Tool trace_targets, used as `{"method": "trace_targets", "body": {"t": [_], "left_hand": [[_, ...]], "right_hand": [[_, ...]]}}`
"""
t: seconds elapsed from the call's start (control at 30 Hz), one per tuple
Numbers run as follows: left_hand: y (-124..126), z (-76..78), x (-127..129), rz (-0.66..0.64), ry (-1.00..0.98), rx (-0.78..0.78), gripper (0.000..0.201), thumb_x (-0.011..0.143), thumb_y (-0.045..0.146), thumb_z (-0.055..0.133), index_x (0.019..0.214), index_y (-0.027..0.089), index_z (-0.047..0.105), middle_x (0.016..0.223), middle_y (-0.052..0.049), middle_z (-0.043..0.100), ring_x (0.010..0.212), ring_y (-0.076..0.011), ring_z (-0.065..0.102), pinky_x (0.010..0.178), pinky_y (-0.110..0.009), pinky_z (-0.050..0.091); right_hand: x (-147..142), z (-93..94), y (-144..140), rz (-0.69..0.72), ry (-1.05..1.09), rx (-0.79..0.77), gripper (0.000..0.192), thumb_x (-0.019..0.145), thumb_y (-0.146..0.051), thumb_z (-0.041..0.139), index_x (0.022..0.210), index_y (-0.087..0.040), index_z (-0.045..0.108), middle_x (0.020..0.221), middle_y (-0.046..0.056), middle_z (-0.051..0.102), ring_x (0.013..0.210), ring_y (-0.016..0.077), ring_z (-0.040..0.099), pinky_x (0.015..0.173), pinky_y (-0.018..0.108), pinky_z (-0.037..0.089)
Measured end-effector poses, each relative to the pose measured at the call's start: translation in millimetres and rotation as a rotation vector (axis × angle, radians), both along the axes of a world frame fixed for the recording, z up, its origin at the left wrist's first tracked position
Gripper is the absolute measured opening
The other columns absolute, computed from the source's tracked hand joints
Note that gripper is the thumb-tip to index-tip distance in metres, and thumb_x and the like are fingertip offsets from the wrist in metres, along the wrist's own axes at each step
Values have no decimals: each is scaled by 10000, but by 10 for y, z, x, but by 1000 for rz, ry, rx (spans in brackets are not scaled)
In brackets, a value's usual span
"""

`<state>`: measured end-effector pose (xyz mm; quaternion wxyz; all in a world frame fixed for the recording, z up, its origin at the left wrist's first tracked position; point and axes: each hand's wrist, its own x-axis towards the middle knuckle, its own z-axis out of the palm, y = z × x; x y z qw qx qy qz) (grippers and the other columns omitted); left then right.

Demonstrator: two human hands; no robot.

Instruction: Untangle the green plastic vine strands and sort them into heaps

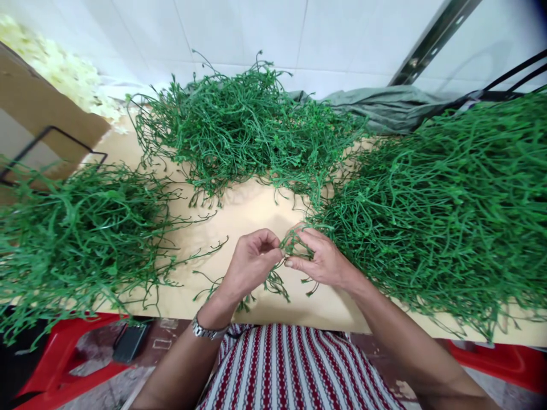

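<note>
Here, two hands (253,261) (321,260) hold stems (291,244) amid three heaps (239,125) (85,228) (453,210).

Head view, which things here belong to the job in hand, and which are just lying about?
Likely in the job:
green sprig at left hand and right hand
left pile, back pile and right pile of green sprigs

Apparently just lying about:
cardboard box
pale yellow flowers
crumpled cloth

L hand (255,259) & R hand (320,256) hold grn stems (293,242) over tbl (250,210), grn pile (453,210) to R.
</note>
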<state>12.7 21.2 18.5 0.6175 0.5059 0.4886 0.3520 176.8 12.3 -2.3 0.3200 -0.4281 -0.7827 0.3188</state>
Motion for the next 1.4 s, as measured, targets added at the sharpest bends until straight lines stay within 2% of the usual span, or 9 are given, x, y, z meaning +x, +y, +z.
{"method": "trace_targets", "body": {"t": [0.23, 0.37, 0.5, 0.63, 0.7, 0.83, 0.97, 1.17, 1.4], "left_hand": [[-27, -19, -63, -97, 333, 319, 98, 683, 81, 451, 626, 157, 478, 593, 45, 466, 576, -78, 428, 548, -195, 334], [-30, -47, -53, -120, 430, 457, 114, 688, 64, 443, 635, 165, 458, 612, 39, 468, 597, -89, 440, 581, -209, 342], [-30, -68, -73, -172, 465, 506, 130, 695, 52, 432, 639, 167, 451, 614, 31, 470, 590, -96, 444, 578, -218, 342], [-41, -63, -105, -235, 551, 575, 141, 697, 40, 423, 644, 170, 436, 628, 18, 470, 609, -110, 441, 588, -233, 336], [-50, -57, -98, -261, 586, 602, 140, 705, 43, 420, 651, 170, 434, 638, 14, 474, 617, -114, 441, 591, -238, 332], [-56, -63, -57, -273, 595, 623, 136, 716, 51, 414, 652, 170, 427, 631, 17, 463, 601, -109, 428, 578, -237, 319], [-31, -115, -46, -234, 491, 489, 122, 707, 73, 430, 634, 171, 434, 576, 38, 427, 555, -93, 404, 545, -221, 313], [28, -187, -64, -194, 241, 194, 77, 687, 123, 474, 622, 162, 458, 535, 56, 409, 502, -71, 369, 477, -193, 295], [23, -201, -52, -140, 335, 243, 99, 679, 110, 454, 601, 168, 436, 516, 64, 401, 490, -69, 363, 472, -192, 289]], "right_hand": [[118, 53, -30, 229, 269, -468, 413, 773, -527, 530, 964, -162, 510, 886, 44, 506, 841, 158, 497, 725, 274, 434], [149, 41, -43, 211, 331, -595, 393, 745, -531, 569, 904, -176, 509, 858, 33, 488, 828, 147, 485, 672, 246, 446], [170, 19, -65, 180, 240, -576, 367, 773, -478, 562, 992, -187, 518, 903, 42, 515, 823, 146, 507, 661, 251, 459], [275, 88, -64, 325, 118, -474, 569, 686, -504, 641, 1130, -176, 503, 1034, 83, 554, 933, 199, 531, 807, 329, 446], [297, 115, -60, 348, 84, -461, 538, 702, -498, 624, 1117, -169, 526, 1041, 91, 568, 941, 211, 538, 805, 336, 443], [202, 48, -81, 157, 90, -491, 320, 787, -400, 563, 1023, -185, 558, 934, 54, 581, 813, 156, 546, 631, 242, 444], [86, -75, -104, 22, 100, -409, 185, 849, -340, 482, 880, -170, 548, 677, -15, 500, 598, 91, 444, 504, 191, 343], [66, -85, -95, 9, 59, -249, 156, 882, -290, 402, 858, -167, 495, 758, 9, 497, 680, 114, 463, 595, 225, 369], [-3, -121, -111, 22, 55, -292, 95, 877, -222, 388, 916, -179, 463, 695, -27, 413, 590, 90, 397, 548, 213, 334]]}}
